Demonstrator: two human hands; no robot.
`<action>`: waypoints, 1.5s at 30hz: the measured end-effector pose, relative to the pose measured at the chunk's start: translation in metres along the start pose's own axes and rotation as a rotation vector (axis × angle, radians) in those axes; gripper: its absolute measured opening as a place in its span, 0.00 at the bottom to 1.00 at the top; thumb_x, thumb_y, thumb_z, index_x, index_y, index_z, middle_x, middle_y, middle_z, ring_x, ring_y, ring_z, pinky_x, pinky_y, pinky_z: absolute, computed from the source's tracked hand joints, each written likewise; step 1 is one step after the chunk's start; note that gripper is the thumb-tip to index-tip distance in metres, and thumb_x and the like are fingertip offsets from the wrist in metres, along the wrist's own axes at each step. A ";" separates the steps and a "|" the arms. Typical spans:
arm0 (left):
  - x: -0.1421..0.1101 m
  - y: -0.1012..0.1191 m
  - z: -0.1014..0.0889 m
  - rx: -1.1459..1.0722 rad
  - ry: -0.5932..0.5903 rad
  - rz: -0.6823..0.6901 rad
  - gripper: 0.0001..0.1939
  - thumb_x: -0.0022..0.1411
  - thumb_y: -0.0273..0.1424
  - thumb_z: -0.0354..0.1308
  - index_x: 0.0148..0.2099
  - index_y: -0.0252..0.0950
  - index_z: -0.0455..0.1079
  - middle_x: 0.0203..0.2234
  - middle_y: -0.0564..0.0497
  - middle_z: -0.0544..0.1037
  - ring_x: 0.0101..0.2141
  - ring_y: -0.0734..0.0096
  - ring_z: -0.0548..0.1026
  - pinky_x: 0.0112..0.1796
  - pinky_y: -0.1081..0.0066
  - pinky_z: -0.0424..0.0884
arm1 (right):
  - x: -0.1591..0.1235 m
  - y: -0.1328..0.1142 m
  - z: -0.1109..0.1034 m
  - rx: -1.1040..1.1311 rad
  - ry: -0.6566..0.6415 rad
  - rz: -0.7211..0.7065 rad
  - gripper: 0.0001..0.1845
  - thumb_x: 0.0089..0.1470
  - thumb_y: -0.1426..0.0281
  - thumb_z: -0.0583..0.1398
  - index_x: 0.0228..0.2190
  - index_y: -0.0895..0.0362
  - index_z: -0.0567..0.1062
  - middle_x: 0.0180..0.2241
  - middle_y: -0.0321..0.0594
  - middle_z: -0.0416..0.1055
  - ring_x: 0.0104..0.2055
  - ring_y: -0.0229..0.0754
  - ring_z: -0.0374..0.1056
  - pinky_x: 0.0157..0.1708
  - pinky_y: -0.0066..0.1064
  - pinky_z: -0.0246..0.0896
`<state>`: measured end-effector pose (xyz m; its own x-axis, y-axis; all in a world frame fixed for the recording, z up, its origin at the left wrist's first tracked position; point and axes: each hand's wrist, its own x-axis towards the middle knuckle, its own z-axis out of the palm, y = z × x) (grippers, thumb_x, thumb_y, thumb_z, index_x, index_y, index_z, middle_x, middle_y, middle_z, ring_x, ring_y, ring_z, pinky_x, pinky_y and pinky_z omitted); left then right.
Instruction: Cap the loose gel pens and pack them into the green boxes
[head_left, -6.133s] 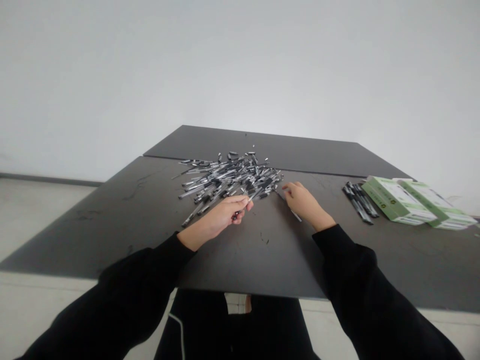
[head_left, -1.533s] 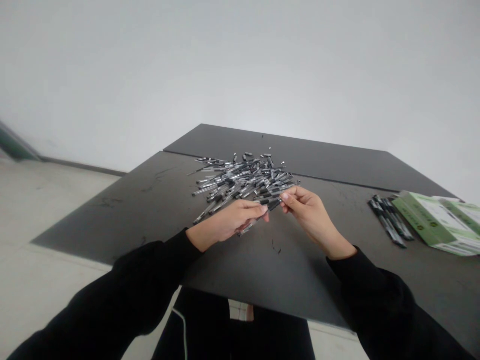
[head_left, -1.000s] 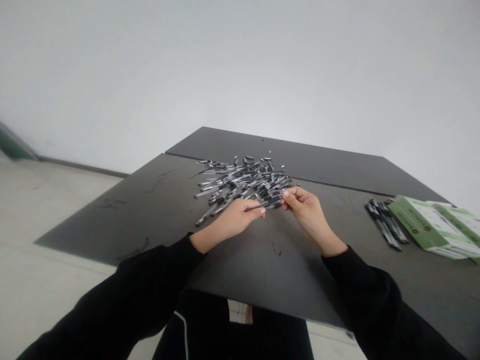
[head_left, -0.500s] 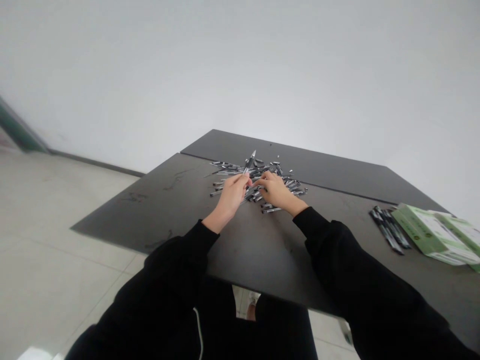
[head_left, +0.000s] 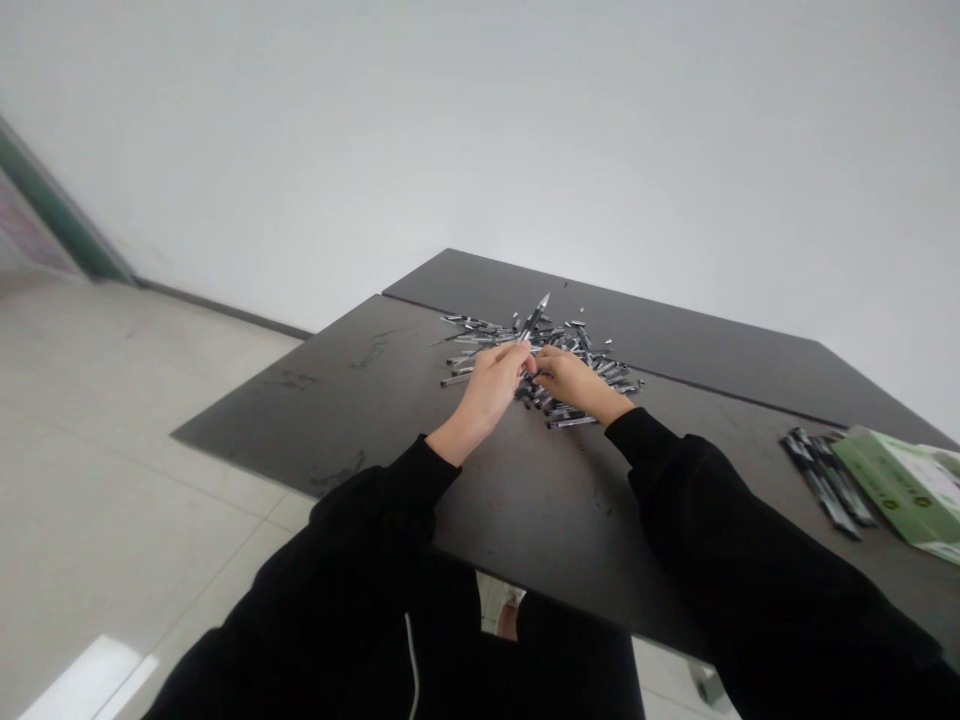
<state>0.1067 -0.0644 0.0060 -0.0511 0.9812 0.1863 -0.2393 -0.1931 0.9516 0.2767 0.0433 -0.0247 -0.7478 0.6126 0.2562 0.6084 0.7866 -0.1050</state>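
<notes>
Pen (head_left: 531, 325), clear-barrelled with black fittings, stands tilted upward from the closed fingers of the left hand (head_left: 491, 388), its pointed end clear of the heap of loose pens (head_left: 596, 372) lying crossed on the dark tabletop (head_left: 352, 400). Fingers of the right hand (head_left: 576, 385) are curled narrow, just beside the left fingertips, low over the heap; whether they hold a second pen cannot be determined. Each pen is judged light, stiff and smooth, and liable to roll or slip; the barrel's mid-section offers the safest hold, with the pointed end left free. Crossed pens may shift when one is drawn out. At far right, a small bundle of pens (head_left: 821, 480) lies beside a green-and-white carton (head_left: 892, 480); its printing is too small to read.
</notes>
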 end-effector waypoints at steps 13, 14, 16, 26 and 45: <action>-0.003 -0.002 0.000 0.181 -0.150 -0.012 0.19 0.68 0.39 0.50 0.26 0.36 0.65 0.15 0.60 0.54 0.17 0.78 0.51 0.22 0.72 0.48 | -0.022 -0.016 -0.063 0.600 0.502 0.286 0.10 0.56 0.64 0.64 0.38 0.57 0.79 0.31 0.42 0.78 0.34 0.44 0.72 0.39 0.39 0.66; -0.004 -0.003 0.000 0.225 -0.207 -0.007 0.20 0.68 0.41 0.50 0.26 0.36 0.66 0.15 0.60 0.54 0.17 0.78 0.51 0.23 0.71 0.48 | -0.028 -0.019 -0.074 0.727 0.548 0.314 0.13 0.56 0.63 0.65 0.42 0.56 0.79 0.31 0.40 0.78 0.32 0.43 0.71 0.38 0.38 0.66; -0.007 -0.004 0.002 0.311 -0.306 0.006 0.21 0.67 0.44 0.49 0.27 0.37 0.68 0.15 0.60 0.54 0.18 0.76 0.53 0.24 0.71 0.49 | -0.042 -0.028 -0.092 0.928 0.598 0.317 0.17 0.56 0.62 0.66 0.46 0.53 0.78 0.31 0.38 0.78 0.33 0.41 0.72 0.38 0.38 0.68; -0.017 -0.007 0.007 0.396 -0.487 0.001 0.22 0.65 0.49 0.49 0.29 0.37 0.68 0.15 0.60 0.54 0.20 0.74 0.54 0.26 0.70 0.51 | -0.083 -0.052 -0.088 1.175 0.743 0.387 0.12 0.49 0.64 0.71 0.36 0.53 0.79 0.33 0.38 0.81 0.34 0.40 0.74 0.40 0.36 0.70; -0.017 -0.010 0.008 0.348 -0.525 -0.020 0.21 0.66 0.46 0.51 0.28 0.37 0.69 0.15 0.60 0.55 0.18 0.75 0.53 0.24 0.71 0.51 | -0.090 -0.044 -0.074 1.134 0.799 0.475 0.09 0.50 0.66 0.68 0.36 0.54 0.79 0.32 0.38 0.81 0.32 0.38 0.72 0.34 0.32 0.65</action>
<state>0.1179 -0.0789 -0.0049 0.4541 0.8729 0.1783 0.0990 -0.2484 0.9636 0.3371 -0.0520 0.0284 0.0313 0.9178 0.3957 -0.0624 0.3969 -0.9157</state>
